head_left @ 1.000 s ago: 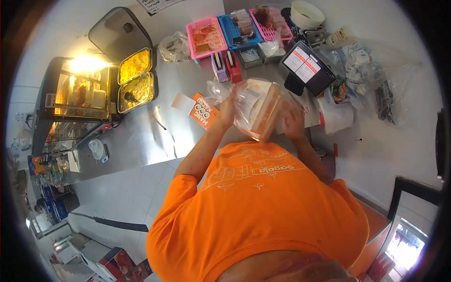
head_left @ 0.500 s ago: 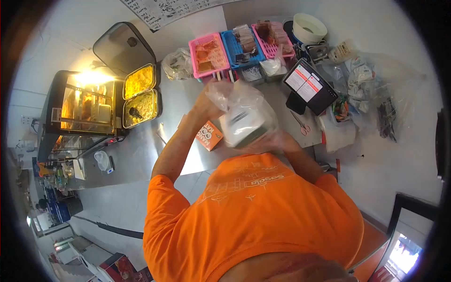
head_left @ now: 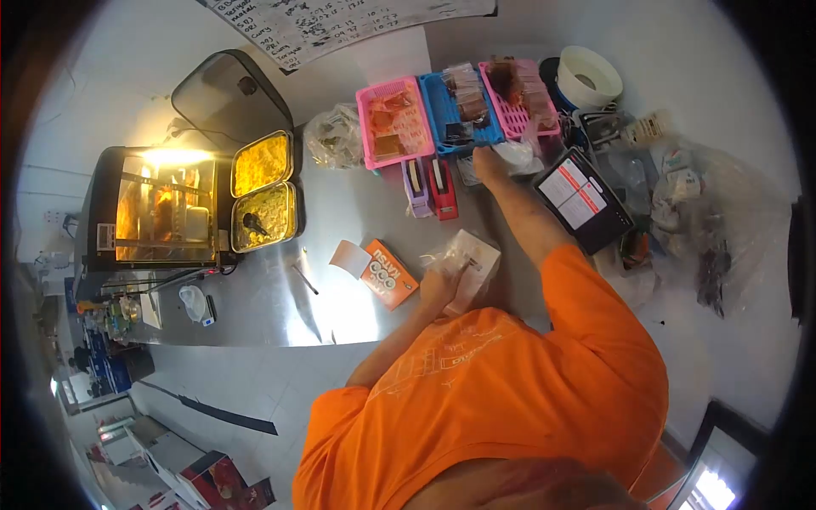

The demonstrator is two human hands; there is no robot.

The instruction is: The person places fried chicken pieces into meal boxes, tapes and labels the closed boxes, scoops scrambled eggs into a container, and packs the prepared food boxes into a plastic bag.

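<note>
A white box (head_left: 478,270) lies on the metal counter close to my body, with a clear plastic bag (head_left: 449,260) around or over it. My left hand (head_left: 439,287) is closed on the gathered plastic at the box's left side. My right arm stretches forward, and my right hand (head_left: 490,165) is at a small clear container (head_left: 467,172) with white contents in front of the baskets. Its fingers are too small and partly hidden to show a grip. Left of my left hand sits an orange printed box (head_left: 389,274) with a white flap out.
Pink (head_left: 393,157) and blue baskets (head_left: 460,106) of packets line the wall. Two tape dispensers (head_left: 430,189) stand before them. A tablet (head_left: 583,197) is at right. Food trays (head_left: 264,217) and a lit warming cabinet (head_left: 166,208) stand at left.
The bagged white box has come down from between both hands onto the counter. My right hand has let go and moved forward to the small container; my left stays on the bag.
</note>
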